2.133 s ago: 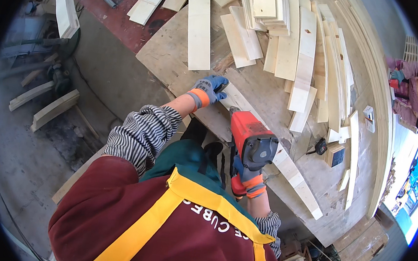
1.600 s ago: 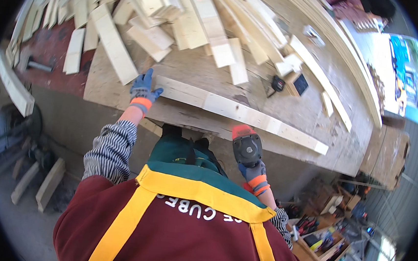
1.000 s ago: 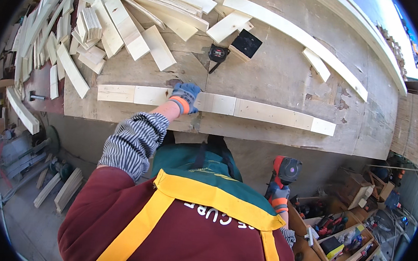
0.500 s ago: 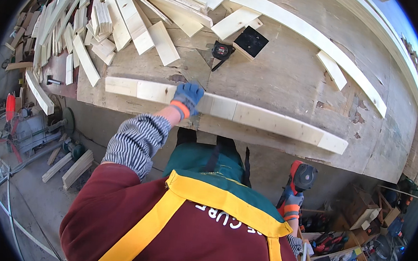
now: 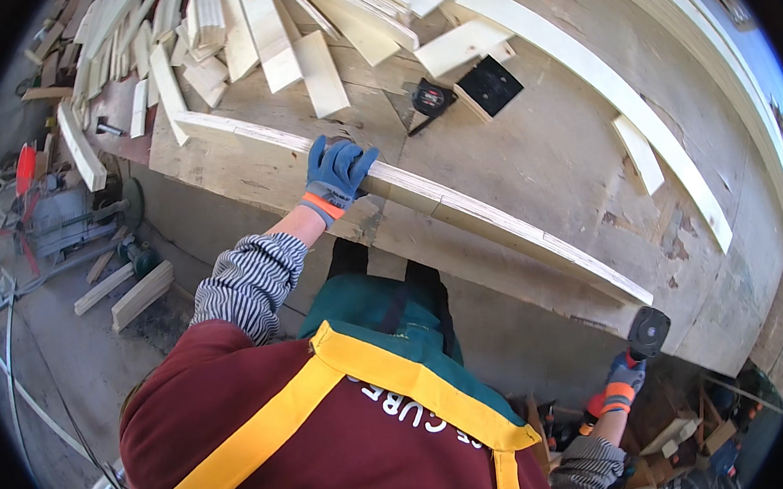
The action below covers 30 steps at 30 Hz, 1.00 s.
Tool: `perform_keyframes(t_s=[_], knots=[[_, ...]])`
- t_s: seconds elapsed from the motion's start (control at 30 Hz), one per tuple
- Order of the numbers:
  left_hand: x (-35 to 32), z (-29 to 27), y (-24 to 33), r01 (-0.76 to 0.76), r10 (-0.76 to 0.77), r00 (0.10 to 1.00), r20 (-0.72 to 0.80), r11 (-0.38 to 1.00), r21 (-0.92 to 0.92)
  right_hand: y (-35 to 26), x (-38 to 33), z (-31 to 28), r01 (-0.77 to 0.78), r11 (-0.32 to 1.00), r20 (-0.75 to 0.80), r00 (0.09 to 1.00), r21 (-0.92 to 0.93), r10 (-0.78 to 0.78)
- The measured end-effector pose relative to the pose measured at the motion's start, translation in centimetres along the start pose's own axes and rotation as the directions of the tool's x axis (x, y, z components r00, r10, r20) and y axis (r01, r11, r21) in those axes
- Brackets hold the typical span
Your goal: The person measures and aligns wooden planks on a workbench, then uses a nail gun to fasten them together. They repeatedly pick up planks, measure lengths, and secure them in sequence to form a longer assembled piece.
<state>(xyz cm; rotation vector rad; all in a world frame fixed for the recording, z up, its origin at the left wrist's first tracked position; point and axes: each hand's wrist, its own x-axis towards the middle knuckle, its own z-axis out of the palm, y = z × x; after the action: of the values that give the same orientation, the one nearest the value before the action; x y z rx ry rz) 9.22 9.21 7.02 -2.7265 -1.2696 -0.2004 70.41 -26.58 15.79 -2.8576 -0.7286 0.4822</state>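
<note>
A long pale wooden board (image 5: 499,218) lies along the near edge of the workbench, its rough, layered-looking edge turned upward. My left hand (image 5: 336,174), in a blue-grey glove with an orange cuff, grips it left of the middle with fingers over the top edge. Low at the right, beside the board's right end, my gloved right hand (image 5: 623,380) is closed on a red and black power tool (image 5: 648,332). The tool's rounded black end points up by the bench edge; its exact kind cannot be made out. Past the board lie a black tape measure (image 5: 429,98) and a black-topped wooden block (image 5: 489,88).
Cut wooden strips (image 5: 261,27) are heaped at the far left of the workbench (image 5: 547,137). A long curved-looking strip (image 5: 606,91) and a short offcut (image 5: 639,154) lie at the right. Machinery (image 5: 62,219) stands on the floor at left; boxes of tools (image 5: 671,432) sit below right.
The board has been tipped so its layered edge faces up. My left hand has shifted slightly left on it. My right hand has brought the power tool up and right, near the board's end.
</note>
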Motion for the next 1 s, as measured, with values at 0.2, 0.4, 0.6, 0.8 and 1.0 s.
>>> perform_keyframes(t_s=[0.2,0.4,0.6,0.8,1.0], knots=[[-0.4,2.0,-2.0,-0.008,-0.01,0.904,0.428,0.999,0.04,-3.1,11.4,1.3,-0.085,0.964,-0.013,0.996,-0.251,0.085],[3.0,-0.4,-1.0,-0.016,0.008,0.789,0.614,1.0,0.008,0.4,19.0,8.1,0.184,0.939,-0.176,0.954,-0.292,-0.241],[0.9,-0.5,-1.8,0.052,-0.037,0.755,0.655,0.999,-0.004,0.7,22.4,9.8,0.49,0.855,-0.196,0.834,-0.169,-0.516],[0.8,1.0,-1.5,0.007,-0.004,0.848,0.531,1.0,-0.003,5.2,25.2,12.2,0.54,0.842,-0.164,0.829,-0.008,-0.534],[0.5,-0.3,-0.8,0.053,-0.115,0.731,0.672,0.992,0.112,7.9,27.1,8.1,0.492,0.847,-0.072,0.855,-0.202,-0.514]])
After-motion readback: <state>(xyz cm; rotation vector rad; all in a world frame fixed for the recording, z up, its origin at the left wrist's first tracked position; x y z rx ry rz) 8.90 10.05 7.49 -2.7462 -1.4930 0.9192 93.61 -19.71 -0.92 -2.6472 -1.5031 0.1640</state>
